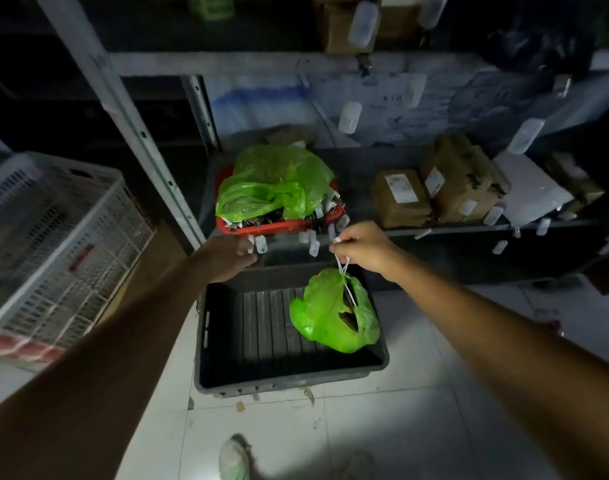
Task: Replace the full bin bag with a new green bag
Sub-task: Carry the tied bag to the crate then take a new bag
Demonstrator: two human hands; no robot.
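Note:
A small full green bag (330, 313) hangs from white strings over the right side of a dark plastic crate (227, 341) on the floor. My right hand (362, 251) pinches those strings above the bag. A dark object shows through the bag's opening. My left hand (234, 256) reaches toward the far rim of the crate, just under the shelf edge; its fingers are blurred and what they touch is unclear. A loose green bag (275, 181) lies crumpled on top of a red basket (261, 225) on the low shelf behind.
A metal shelf upright (137, 133) rises on the left. A white lattice crate (54, 237) stands at far left. Brown parcels (400, 197) and a white box sit on the shelf to the right. Small white tags dangle from the shelf edges. The floor is tiled.

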